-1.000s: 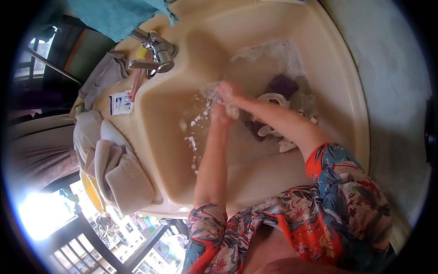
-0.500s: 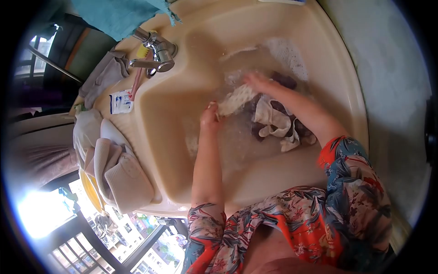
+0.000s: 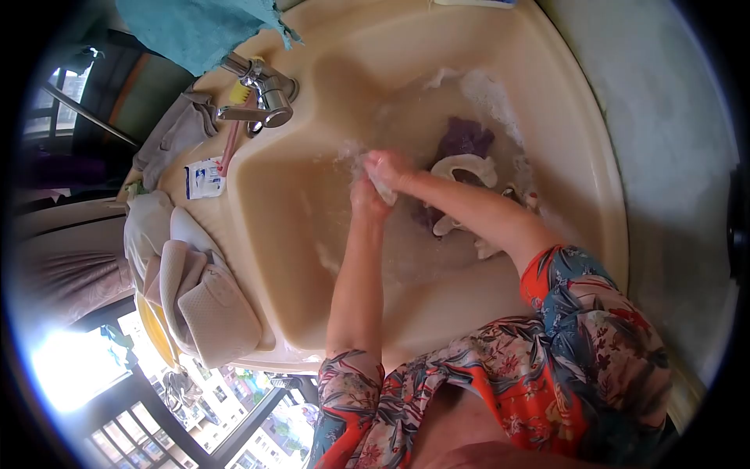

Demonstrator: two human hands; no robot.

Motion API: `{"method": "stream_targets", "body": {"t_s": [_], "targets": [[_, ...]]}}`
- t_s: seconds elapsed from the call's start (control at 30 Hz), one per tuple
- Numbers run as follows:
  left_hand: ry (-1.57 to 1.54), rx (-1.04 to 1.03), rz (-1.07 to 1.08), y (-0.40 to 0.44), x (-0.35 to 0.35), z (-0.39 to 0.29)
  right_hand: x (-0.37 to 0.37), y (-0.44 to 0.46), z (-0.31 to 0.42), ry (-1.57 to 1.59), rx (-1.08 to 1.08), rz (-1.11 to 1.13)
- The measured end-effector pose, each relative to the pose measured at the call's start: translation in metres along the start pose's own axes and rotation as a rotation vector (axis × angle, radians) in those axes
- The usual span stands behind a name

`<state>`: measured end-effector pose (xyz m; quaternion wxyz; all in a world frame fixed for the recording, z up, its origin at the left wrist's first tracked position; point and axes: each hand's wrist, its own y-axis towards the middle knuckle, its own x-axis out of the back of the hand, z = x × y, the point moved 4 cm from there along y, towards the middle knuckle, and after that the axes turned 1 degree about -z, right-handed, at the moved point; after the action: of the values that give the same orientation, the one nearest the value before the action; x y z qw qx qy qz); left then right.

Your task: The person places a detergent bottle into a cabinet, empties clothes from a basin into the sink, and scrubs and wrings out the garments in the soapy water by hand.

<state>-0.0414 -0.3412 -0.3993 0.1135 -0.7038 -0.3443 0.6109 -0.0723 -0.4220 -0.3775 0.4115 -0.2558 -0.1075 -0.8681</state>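
Over the soapy water of the beige sink, both hands are together on a wet cream cloth. My right hand has its fingers closed round the cloth from above. Just below it, my left hand is closed on the cloth's lower end. Most of the cloth is hidden between the hands. Right of them, partly under my right forearm, lie a white piece of cloth and a dark purple cloth in the water.
A chrome faucet stands at the upper left, with a teal cloth above it. A pink-handled brush, a white packet and folded pale cloths rest on the left ledge. Foam floats at the sink's upper right.
My right hand has come left and down to meet my left hand. The cream cloth, stretched between them half a second ago, is now bunched up in them.
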Motion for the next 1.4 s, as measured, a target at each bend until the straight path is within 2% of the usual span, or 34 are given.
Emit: {"method": "stream_targets", "body": {"t_s": [0.07,0.1,0.13,0.2,0.3,0.4,0.5,0.6,0.63,0.7,0.77,0.83,0.9,0.97,1.03,1.07,1.1,1.17,1.2,1.27,1.33,1.37,1.4], "targets": [[0.143,-0.054,-0.301,-0.017,-0.037,0.001,0.027,0.019,-0.015,-0.079,0.031,0.164],[0.135,-0.046,-0.249,-0.006,-0.026,-0.006,0.045,0.026,-0.026,-0.108,-0.049,0.265],[0.240,-0.050,-0.337,-0.012,-0.016,-0.015,0.059,0.030,-0.040,-0.127,-0.132,0.366],[0.442,-0.062,-0.518,-0.030,0.005,-0.028,0.081,0.057,-0.087,-0.207,-0.126,0.232],[0.468,-0.049,-0.360,-0.002,0.046,-0.017,0.078,0.047,-0.063,-0.242,-0.141,0.041],[0.485,-0.084,-0.186,0.007,0.034,-0.004,0.025,0.009,-0.024,-0.314,0.213,0.540],[0.379,0.048,-0.334,-0.017,0.037,-0.022,0.055,0.032,-0.053,-0.214,0.145,0.307],[0.528,0.017,-0.303,-0.020,0.041,-0.031,0.081,0.060,-0.079,0.097,-0.281,0.204],[0.486,0.040,-0.350,-0.017,0.040,-0.025,0.064,0.054,-0.071,0.083,-0.171,0.188],[0.412,0.090,-0.451,-0.040,-0.017,-0.011,0.025,0.022,-0.019,-0.012,0.086,0.231],[0.252,0.002,0.172,0.001,0.039,-0.018,0.007,-0.018,0.037,-0.078,0.345,0.248],[0.541,-0.223,-0.015,-0.026,0.025,-0.018,0.007,-0.048,0.067,-0.066,0.492,0.169],[0.328,-0.168,-0.172,-0.023,0.018,-0.008,0.001,-0.040,0.059,-0.152,0.514,0.133],[0.115,-0.114,-0.312,-0.013,0.006,-0.003,0.001,-0.005,0.020,-0.364,0.343,0.211],[0.242,-0.069,-0.189,-0.010,-0.038,0.005,0.021,0.023,-0.022,-0.523,0.168,0.310],[0.307,-0.046,-0.132,-0.010,-0.050,0.006,0.034,0.031,-0.037,-0.483,0.066,0.290],[0.248,-0.025,-0.212,-0.005,-0.036,0.005,0.047,0.038,-0.053,-0.442,-0.033,0.264],[0.324,0.027,-0.323,-0.006,0.015,-0.012,0.091,0.048,-0.059,-0.306,-0.253,0.290],[0.379,0.062,-0.381,-0.015,0.025,-0.017,0.099,0.064,-0.075,-0.266,-0.250,0.254],[0.395,0.108,-0.358,-0.026,0.016,-0.014,0.096,0.067,-0.084,-0.222,-0.185,0.048],[0.358,0.141,-0.294,-0.028,0.000,-0.006,0.063,0.030,-0.033,-0.186,-0.052,0.141],[0.318,0.149,-0.248,-0.028,-0.005,-0.001,0.038,0.010,-0.016,-0.168,-0.035,0.317],[0.282,0.157,-0.203,-0.028,-0.008,0.001,0.033,-0.016,0.020,-0.105,0.141,0.292]]}}
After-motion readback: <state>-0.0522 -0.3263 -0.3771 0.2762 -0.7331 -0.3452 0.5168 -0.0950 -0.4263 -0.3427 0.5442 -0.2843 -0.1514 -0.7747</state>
